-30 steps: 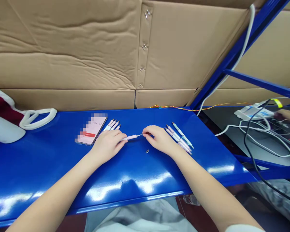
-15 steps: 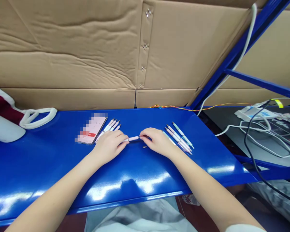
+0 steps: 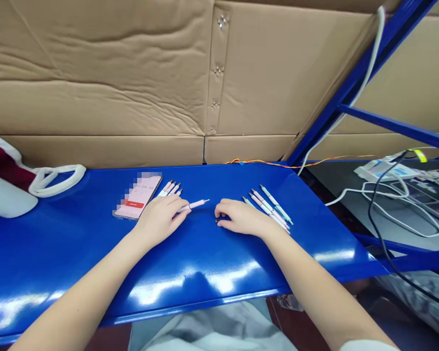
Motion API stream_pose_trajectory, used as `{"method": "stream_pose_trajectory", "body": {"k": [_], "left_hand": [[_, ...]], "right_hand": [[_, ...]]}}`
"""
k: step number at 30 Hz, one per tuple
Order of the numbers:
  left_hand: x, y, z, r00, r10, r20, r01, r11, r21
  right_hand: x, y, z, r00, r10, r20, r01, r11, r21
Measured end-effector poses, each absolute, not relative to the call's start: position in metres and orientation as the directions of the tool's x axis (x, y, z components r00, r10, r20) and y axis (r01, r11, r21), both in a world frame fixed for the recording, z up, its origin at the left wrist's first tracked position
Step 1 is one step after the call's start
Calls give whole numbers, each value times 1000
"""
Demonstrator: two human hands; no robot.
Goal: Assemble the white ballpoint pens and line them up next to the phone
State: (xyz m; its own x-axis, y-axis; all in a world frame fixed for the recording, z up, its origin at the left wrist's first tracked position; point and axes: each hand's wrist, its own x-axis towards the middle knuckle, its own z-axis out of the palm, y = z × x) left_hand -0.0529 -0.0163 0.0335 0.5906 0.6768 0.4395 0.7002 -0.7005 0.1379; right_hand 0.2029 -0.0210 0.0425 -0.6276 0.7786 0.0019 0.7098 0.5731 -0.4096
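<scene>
My left hand (image 3: 163,214) is closed round a pale pink pen (image 3: 196,204). The pen's thin bare tip points right, and its rear end is hidden in my palm. To the right, apart from the pen, my right hand (image 3: 237,217) rests low with curled fingers. Its thumb and index finger close about a small dark metal piece (image 3: 216,221) on the table, mostly covered by the fingertips. Beyond my left hand lie several pens (image 3: 170,188) with brownish tips. Another group of pink and green pens (image 3: 269,207) lies just past my right hand.
A phone (image 3: 141,195) with a lit screen lies left of the pens on the blue table (image 3: 95,234). A white cylindrical object (image 3: 7,195) and a white looped strap (image 3: 58,179) are at far left. Cables (image 3: 398,195) lie at right, beside a blue post (image 3: 366,73).
My right hand has left the pen's end and moved down to the small metal piece. My left hand has shifted slightly left with the pen, whose tip now points slightly upward.
</scene>
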Motion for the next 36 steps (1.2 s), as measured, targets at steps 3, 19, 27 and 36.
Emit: {"method": "stream_pose_trajectory", "body": {"k": [3, 19, 27, 36], "left_hand": [[-53, -16, 33, 597, 679, 426, 695, -704, 148], [-50, -21, 36, 643, 664, 382, 672, -728, 135], [-49, -22, 35, 662, 637, 394, 646, -752, 131], [-49, -21, 35, 654, 654, 381, 650, -743, 159]], "right_hand": [[200, -20, 39, -644, 765, 15, 687, 586, -430], [190, -24, 41, -484, 819, 308, 641, 571, -513], [185, -26, 41, -535, 778, 329, 605, 625, -493], [178, -24, 31, -359, 888, 288, 500, 444, -744]]}}
